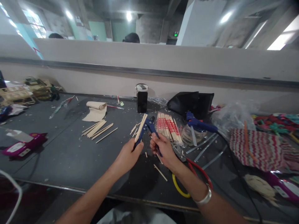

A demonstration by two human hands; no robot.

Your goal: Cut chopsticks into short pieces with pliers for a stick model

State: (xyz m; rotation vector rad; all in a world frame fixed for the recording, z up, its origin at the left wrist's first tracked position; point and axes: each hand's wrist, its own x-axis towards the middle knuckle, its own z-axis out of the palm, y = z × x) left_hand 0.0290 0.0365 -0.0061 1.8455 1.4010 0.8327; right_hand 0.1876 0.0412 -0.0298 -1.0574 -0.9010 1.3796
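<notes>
My left hand (128, 154) is closed around a few pale wooden sticks (141, 126) that point up and away from me. One handle of a dark blue hand tool (149, 125), which looks like pliers or a cutter, lies against these sticks in the same grip. Around the other blue handle my right hand (163, 149) is wrapped. The tool's head is small and partly hidden, so I cannot tell what its jaws touch. Short cut stick pieces (133, 129) lie just beyond my left hand. A thin stick (160, 172) rests on the table below my right hand.
Loose sticks (99, 129) and rolled beige cloth (94, 111) lie left. A phone (142, 102) stands behind my hands. Rightward are packed chopsticks (168, 126), a blue glue gun (201, 123) with trailing cord, glue sticks (206, 147) and red-and-yellow-handled scissors (178, 186).
</notes>
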